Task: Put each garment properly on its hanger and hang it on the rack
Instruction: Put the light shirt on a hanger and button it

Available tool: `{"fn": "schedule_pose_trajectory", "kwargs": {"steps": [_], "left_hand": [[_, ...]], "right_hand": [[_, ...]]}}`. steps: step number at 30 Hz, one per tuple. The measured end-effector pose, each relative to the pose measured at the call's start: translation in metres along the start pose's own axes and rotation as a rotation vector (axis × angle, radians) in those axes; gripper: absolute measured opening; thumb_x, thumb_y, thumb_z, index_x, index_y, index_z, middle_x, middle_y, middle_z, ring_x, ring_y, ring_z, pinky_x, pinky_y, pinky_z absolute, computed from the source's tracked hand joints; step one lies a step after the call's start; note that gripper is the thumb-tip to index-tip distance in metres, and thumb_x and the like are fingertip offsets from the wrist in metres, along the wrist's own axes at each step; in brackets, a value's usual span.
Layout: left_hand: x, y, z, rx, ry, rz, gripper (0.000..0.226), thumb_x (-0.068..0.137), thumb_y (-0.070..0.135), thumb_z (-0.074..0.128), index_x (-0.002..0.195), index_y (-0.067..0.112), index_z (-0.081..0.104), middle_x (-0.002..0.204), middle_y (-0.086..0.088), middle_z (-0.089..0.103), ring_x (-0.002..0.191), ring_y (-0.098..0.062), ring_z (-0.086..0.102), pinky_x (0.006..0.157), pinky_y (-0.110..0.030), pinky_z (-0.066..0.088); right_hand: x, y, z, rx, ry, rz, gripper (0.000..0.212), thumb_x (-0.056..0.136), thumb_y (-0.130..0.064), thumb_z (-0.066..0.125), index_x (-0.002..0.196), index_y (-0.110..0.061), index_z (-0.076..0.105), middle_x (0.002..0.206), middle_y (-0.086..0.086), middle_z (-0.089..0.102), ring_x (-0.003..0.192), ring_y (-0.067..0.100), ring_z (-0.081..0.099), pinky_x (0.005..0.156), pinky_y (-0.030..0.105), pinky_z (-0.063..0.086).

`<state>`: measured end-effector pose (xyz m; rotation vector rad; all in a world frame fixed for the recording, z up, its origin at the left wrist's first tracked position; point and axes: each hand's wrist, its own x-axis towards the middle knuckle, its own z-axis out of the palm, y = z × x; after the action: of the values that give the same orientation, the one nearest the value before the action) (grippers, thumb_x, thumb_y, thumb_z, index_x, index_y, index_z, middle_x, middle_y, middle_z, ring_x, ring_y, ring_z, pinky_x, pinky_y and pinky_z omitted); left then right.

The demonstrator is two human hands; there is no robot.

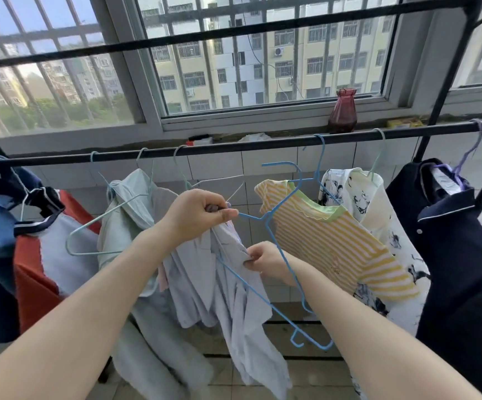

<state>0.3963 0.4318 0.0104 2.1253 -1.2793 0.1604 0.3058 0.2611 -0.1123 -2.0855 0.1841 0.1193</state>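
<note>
Below the black rack rail (234, 147), the left hand (196, 216) is gripping a pale lilac shirt (228, 287) at its top, while the right hand (265, 262) is pinching its fabric against a blue wire hanger (274, 243).

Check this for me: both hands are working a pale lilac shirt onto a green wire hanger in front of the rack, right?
Not quite. In the head view the hanger is blue, not green. The rest holds: the left hand and right hand both grip the pale lilac shirt in front of the rack.
</note>
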Motion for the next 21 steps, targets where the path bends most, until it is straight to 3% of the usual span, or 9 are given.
{"fn": "schedule_pose_trajectory", "kwargs": {"steps": [3,5,7,9,12,19,21], "left_hand": [[-0.010,-0.012,-0.004,-0.013,0.033,-0.068,0.045,0.079,0.052,0.062,0.066,0.010,0.067,0.054,0.007,0.034,0.054,-0.012,0.032,0.055,-0.028,0.026],[-0.015,-0.020,-0.005,-0.027,0.053,-0.119,0.045,0.077,0.058,0.060,0.065,0.015,0.065,0.052,0.007,0.032,0.054,-0.012,0.031,0.056,-0.030,0.026],[-0.018,-0.025,-0.006,-0.044,0.058,-0.155,0.047,0.074,0.064,0.058,0.064,0.018,0.064,0.050,0.008,0.033,0.054,-0.011,0.031,0.056,-0.031,0.026],[-0.018,-0.026,-0.005,-0.043,0.055,-0.165,0.046,0.075,0.060,0.060,0.062,0.016,0.064,0.049,0.008,0.034,0.053,-0.012,0.031,0.057,-0.031,0.026],[-0.015,-0.026,-0.004,-0.059,0.057,-0.152,0.041,0.080,0.051,0.064,0.062,0.014,0.065,0.049,0.009,0.033,0.053,-0.011,0.031,0.057,-0.030,0.025],[-0.010,-0.034,-0.010,-0.096,0.120,-0.185,0.032,0.089,0.035,0.069,0.067,0.012,0.069,0.046,0.011,0.035,0.050,-0.010,0.032,0.055,-0.030,0.025],[-0.011,-0.035,-0.010,-0.096,0.159,-0.214,0.035,0.089,0.036,0.068,0.063,0.013,0.065,0.046,0.010,0.035,0.050,-0.011,0.033,0.056,-0.030,0.025]], "right_hand": [[-0.002,0.001,-0.018,0.244,0.180,-0.002,0.022,0.086,-0.005,0.059,0.066,-0.012,0.051,0.064,0.000,0.044,0.057,0.008,0.042,0.053,0.025,0.034],[-0.008,0.001,-0.030,0.323,0.263,-0.039,0.017,0.089,-0.015,0.062,0.074,-0.013,0.053,0.067,-0.001,0.046,0.064,0.010,0.042,0.058,0.028,0.035],[-0.017,-0.001,-0.040,0.296,0.266,-0.113,0.015,0.097,-0.026,0.058,0.085,-0.016,0.056,0.073,-0.007,0.052,0.068,0.006,0.046,0.062,0.022,0.038],[-0.025,-0.003,-0.050,0.247,0.195,-0.133,0.010,0.092,-0.024,0.067,0.096,-0.018,0.060,0.077,-0.012,0.060,0.068,-0.003,0.053,0.065,0.013,0.042],[-0.032,0.001,-0.063,0.045,0.120,-0.082,0.031,0.078,-0.004,0.076,0.102,-0.017,0.062,0.079,-0.004,0.059,0.068,0.005,0.052,0.064,0.016,0.043],[-0.045,0.025,-0.089,-0.328,0.367,0.105,0.017,0.076,0.002,0.057,0.074,-0.015,0.054,0.070,0.001,0.054,0.072,0.022,0.052,0.054,0.028,0.035],[-0.049,0.031,-0.095,-0.375,0.452,0.178,0.025,0.078,0.002,0.056,0.063,-0.015,0.045,0.064,0.002,0.049,0.069,0.024,0.049,0.051,0.030,0.030]]}}
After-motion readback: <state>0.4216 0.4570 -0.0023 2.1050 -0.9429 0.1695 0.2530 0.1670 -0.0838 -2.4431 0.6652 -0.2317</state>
